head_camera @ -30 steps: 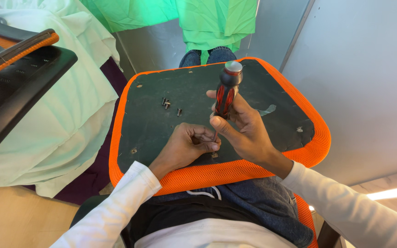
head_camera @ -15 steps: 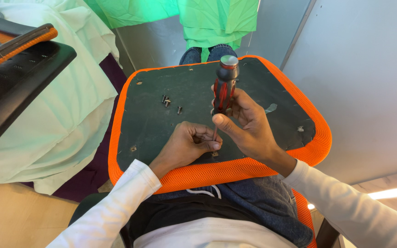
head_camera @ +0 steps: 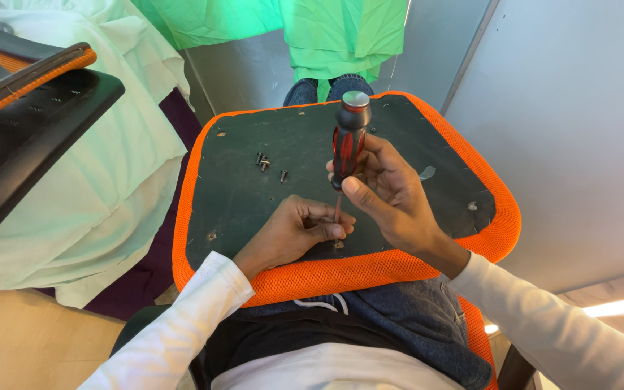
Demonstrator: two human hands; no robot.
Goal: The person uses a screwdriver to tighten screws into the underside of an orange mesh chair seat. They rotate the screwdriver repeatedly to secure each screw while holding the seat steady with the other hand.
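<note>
Mid-job, by the look of it — one screw being worked near the lower centre of the frame. Right hand (head_camera: 391,191) wrapped round the red-and-black handle of the screwdriver (head_camera: 347,141), held upright, shaft running down to a spot on the dark panel (head_camera: 254,202) just above the orange mesh rim (head_camera: 370,267). Left hand (head_camera: 294,231) curled tight, fingertips pinched round the tip of the shaft, steadying it at the screw point; screw itself too small and hidden to make out.

Still loose: three small screws (head_camera: 265,162) lying in a cluster on the panel, upper centre-left, well apart from the hands. Whether taken out or waiting to go in — can't tell. Empty-looking hole (head_camera: 212,235) at lower left of panel, another mark at upper left near the rim, plus fittings at the right edge; state of those unclear.

Judgement: partway through, w/ several fixing points yet to be dealt with.

Around: seat resting on the lap, green cloth (head_camera: 341,29) top centre, pale sheet (head_camera: 74,188) at left, black-and-orange chair part (head_camera: 30,108) upper left.
</note>
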